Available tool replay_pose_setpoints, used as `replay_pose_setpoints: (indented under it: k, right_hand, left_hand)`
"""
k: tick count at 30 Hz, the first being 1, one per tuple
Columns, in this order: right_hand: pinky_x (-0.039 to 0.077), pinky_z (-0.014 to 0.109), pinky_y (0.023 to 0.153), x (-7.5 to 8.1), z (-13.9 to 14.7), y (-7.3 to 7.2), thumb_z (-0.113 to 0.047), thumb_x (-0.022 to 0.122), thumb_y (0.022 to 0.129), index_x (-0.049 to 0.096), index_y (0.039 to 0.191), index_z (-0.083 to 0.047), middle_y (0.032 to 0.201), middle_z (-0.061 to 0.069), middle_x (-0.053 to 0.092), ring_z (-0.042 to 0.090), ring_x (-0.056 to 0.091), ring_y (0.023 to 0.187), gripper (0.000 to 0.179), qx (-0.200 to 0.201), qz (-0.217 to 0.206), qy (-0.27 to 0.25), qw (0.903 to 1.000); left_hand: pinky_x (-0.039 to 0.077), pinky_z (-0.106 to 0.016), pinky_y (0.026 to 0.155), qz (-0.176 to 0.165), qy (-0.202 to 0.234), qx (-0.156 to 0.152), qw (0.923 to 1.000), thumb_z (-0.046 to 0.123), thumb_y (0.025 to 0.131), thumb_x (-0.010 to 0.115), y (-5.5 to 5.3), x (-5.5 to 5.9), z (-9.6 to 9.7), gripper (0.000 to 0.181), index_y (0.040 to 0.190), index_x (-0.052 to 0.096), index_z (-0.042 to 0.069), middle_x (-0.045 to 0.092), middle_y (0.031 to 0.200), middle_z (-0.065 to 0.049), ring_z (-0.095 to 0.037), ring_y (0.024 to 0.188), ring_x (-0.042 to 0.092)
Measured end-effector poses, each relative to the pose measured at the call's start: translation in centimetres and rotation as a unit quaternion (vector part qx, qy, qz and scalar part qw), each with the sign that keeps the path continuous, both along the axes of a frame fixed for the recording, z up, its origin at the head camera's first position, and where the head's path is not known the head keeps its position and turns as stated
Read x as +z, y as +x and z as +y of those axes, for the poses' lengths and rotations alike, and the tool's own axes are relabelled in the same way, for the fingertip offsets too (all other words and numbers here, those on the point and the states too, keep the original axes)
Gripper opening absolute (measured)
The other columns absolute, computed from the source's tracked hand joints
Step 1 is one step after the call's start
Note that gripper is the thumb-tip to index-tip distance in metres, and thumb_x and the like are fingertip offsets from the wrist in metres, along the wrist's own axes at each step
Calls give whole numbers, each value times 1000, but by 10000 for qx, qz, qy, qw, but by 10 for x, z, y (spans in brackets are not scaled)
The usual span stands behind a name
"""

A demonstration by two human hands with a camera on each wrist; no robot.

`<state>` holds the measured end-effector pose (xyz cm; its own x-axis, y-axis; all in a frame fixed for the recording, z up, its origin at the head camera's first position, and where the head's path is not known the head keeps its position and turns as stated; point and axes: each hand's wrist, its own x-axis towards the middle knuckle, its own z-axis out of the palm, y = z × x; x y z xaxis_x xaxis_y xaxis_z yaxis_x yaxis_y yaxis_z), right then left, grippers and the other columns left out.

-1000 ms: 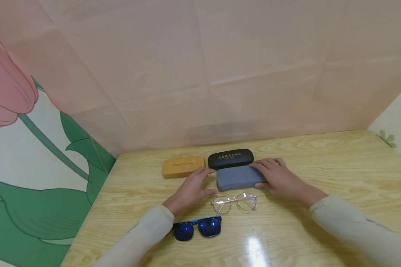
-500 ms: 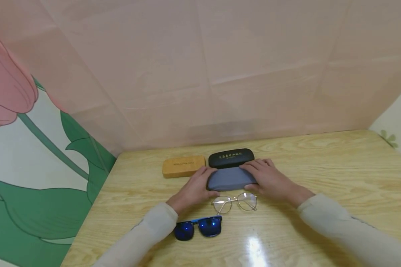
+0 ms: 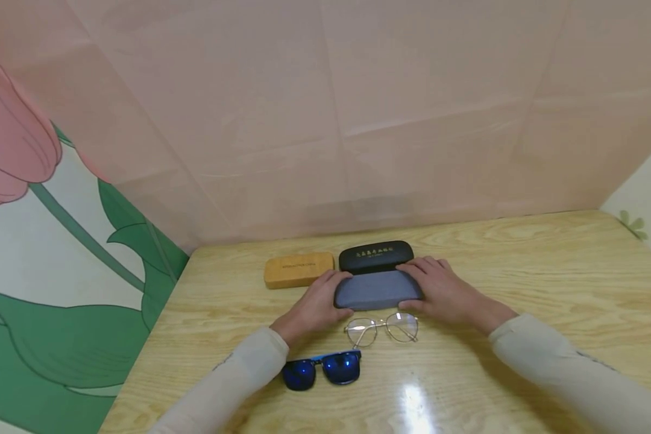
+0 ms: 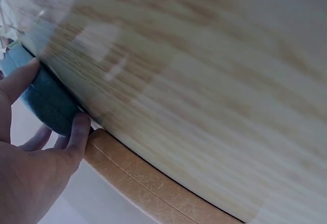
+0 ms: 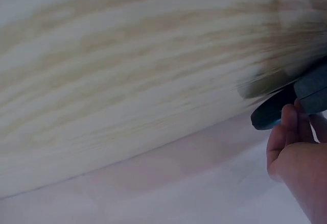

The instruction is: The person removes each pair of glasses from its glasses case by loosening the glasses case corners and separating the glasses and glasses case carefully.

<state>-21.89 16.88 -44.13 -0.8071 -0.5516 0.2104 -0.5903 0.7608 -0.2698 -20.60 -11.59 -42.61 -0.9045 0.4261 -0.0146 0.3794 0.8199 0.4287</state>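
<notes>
A grey-blue glasses case [image 3: 378,290] lies closed on the table between both hands. My left hand [image 3: 316,305] holds its left end, thumb on the near side and fingers on the far side; the left wrist view also shows this hand [image 4: 38,170] around the end of the case [image 4: 46,101]. At the opposite end, my right hand [image 3: 446,294] grips the case with thumb and fingers. In the right wrist view, the fingers of the right hand [image 5: 301,157] partly hide the case [image 5: 312,89]. Thin-framed eyeglasses [image 3: 381,329] lie just in front of the case.
Directly behind is a black glasses case [image 3: 375,255] with gold lettering. A tan glasses case [image 3: 298,270] sits to the left, close to the left fingers. Blue-lensed sunglasses [image 3: 322,370] lie near the left sleeve [image 3: 249,367]. A pink cloth backdrop [image 3: 331,120] rises behind the wooden table [image 3: 548,271].
The grey-blue case has slid a little left with my right hand, away from its earlier spot. My left hand, formerly beside its left end, now holds that end. The eyeglasses and other cases stayed put.
</notes>
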Motion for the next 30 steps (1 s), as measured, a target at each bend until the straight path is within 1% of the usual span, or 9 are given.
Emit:
replay_pose_setpoints:
  k: [6, 10, 14, 18, 23, 27, 30]
  right_hand:
    - [41, 48, 99, -1, 2, -1, -61, 65, 88, 50, 141, -6, 135, 12, 56, 28, 49, 120, 78, 125, -5, -51, 9999]
    - [41, 47, 102, -1, 3, 1, -61, 61, 91, 49, 142, -5, 137, 12, 54, 26, 48, 121, 77, 181, -60, -19, 9998]
    - [42, 48, 103, -1, 3, 2, -58, 57, 94, 47, 143, -4, 137, 12, 53, 26, 47, 121, 73, 259, -33, 5, 9997]
    - [43, 49, 102, -2, 3, 3, -57, 53, 97, 46, 143, -3, 138, 14, 52, 28, 47, 121, 71, 301, -59, 51, 9995]
    - [40, 51, 107, -3, 3, 3, -51, 48, 101, 44, 144, -1, 140, 15, 48, 29, 45, 124, 66, 364, -127, 66, 9992]
    - [38, 52, 109, -4, 3, 2, -46, 46, 103, 44, 143, 0, 140, 16, 48, 30, 43, 125, 61, 428, -114, 14, 9990]
    - [37, 52, 110, -3, 3, 1, -44, 46, 104, 45, 142, 0, 138, 17, 49, 31, 43, 126, 58, 439, -141, -80, 9989]
  left_hand:
    - [45, -41, 111, 11, 57, 46, 10000, 26, 81, 83, -1, -1, -1, 73, 144, 47, 18, 51, 144, -8, -26, 129, 53]
    - [44, -41, 111, 80, 96, 24, 9999, 25, 80, 84, -1, -2, 0, 73, 143, 48, 17, 51, 144, -9, -26, 129, 54]
    - [44, -40, 112, 141, 134, 18, 9998, 24, 79, 85, -1, -2, 0, 73, 142, 49, 17, 53, 144, -9, -26, 129, 54]
    - [45, -40, 111, 153, 268, 53, 9995, 23, 77, 87, 0, -3, 0, 73, 140, 52, 17, 56, 140, -9, -26, 127, 56]
    - [46, -40, 110, 67, 483, 182, 9986, 21, 74, 89, 0, -4, 1, 72, 138, 56, 17, 58, 137, -8, -24, 124, 57]
    - [45, -40, 110, 12, 523, 255, 9983, 21, 73, 90, 0, -3, 1, 72, 137, 57, 18, 59, 138, -7, -23, 125, 56]
    - [45, -40, 110, 63, 532, 241, 9983, 21, 72, 91, 0, -3, 1, 72, 136, 58, 18, 59, 137, -7, -23, 125, 57]
